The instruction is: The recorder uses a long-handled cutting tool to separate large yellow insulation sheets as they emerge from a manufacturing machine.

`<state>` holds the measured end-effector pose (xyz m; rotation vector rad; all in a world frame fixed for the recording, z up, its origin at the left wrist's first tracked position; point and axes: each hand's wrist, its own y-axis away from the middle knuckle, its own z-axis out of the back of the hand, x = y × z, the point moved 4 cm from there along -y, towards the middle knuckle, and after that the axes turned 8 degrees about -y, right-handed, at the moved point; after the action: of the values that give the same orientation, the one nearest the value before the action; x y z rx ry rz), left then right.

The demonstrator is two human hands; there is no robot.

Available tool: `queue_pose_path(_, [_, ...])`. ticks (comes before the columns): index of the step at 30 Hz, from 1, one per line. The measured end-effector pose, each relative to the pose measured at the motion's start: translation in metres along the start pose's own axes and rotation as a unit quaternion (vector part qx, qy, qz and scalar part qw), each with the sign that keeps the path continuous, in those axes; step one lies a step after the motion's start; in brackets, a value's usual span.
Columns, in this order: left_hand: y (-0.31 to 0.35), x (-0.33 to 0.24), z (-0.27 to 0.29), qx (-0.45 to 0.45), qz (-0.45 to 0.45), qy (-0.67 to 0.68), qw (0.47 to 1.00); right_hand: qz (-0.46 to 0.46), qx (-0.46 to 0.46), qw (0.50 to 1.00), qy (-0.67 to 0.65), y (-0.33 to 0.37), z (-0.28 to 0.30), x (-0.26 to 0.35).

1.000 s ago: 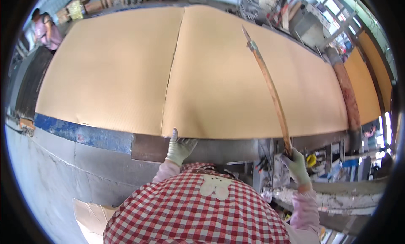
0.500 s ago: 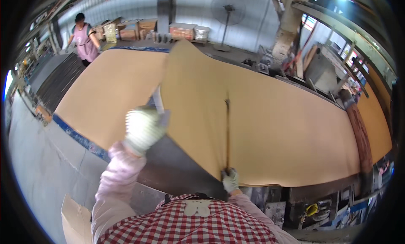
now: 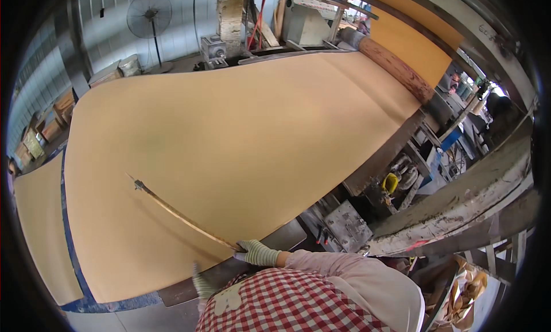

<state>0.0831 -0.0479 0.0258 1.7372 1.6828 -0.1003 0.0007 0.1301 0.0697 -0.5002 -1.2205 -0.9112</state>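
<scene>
A wide tan sheet (image 3: 241, 131) stretches before me, from a reddish-brown roller (image 3: 396, 70) at upper right to a blue-edged table (image 3: 73, 251) at left. My right hand (image 3: 259, 254), in a striped knitted glove, is closed round the near end of a thin wooden stick (image 3: 183, 218). The stick slants over the sheet toward the left, its dark tip tapering to a point. Low by the sheet's front edge, my gloved left hand (image 3: 203, 284) is partly covered by my checked apron; its grip is unclear.
Another tan sheet (image 3: 45, 228) lies at far left. Beyond the roller hangs an orange sheet (image 3: 410, 30). Machine parts, with a yellow piece (image 3: 390, 184), crowd the right front beside a thick pale beam (image 3: 459, 194). A standing fan (image 3: 150, 16) is at the back wall.
My view has turned right. The left hand, earlier raised over the sheet's lifted edge with a pale flat thing, has dropped to my apron. That edge has come down; the right hand keeps the stick.
</scene>
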Motion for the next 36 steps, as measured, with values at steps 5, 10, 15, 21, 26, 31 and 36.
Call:
queue_pose_path(5, [-0.023,-0.032,0.047,-0.064,-0.036,-0.097,0.993,0.058,-0.057,0.995,-0.051,0.014,-0.001,-0.004])
queue_pose_path(10, [-0.053,-0.104,0.082,-0.113,-0.128,-0.072,0.983,-0.054,-0.032,0.996,-0.065,0.042,0.037,0.032])
queue_pose_path(15, [-0.068,-0.025,0.035,-0.006,-0.056,-0.055,0.997,-0.072,-0.117,0.989,-0.048,0.068,0.043,0.008])
queue_pose_path(21, [-0.082,0.056,-0.005,0.068,0.122,0.093,0.986,0.006,-0.191,0.981,-0.031,0.054,0.039,-0.003])
queue_pose_path(26, [-0.056,-0.018,0.001,0.0,0.032,-0.072,0.997,-0.085,-0.182,0.979,-0.037,0.068,0.056,0.008])
queue_pose_path(31, [-0.054,-0.052,0.059,-0.051,-0.081,-0.088,0.992,-0.1,-0.185,0.974,-0.078,0.062,0.067,0.002])
queue_pose_path(36, [-0.07,0.017,0.003,0.013,0.023,0.001,1.0,-0.055,-0.242,0.965,-0.081,0.045,0.084,0.008])
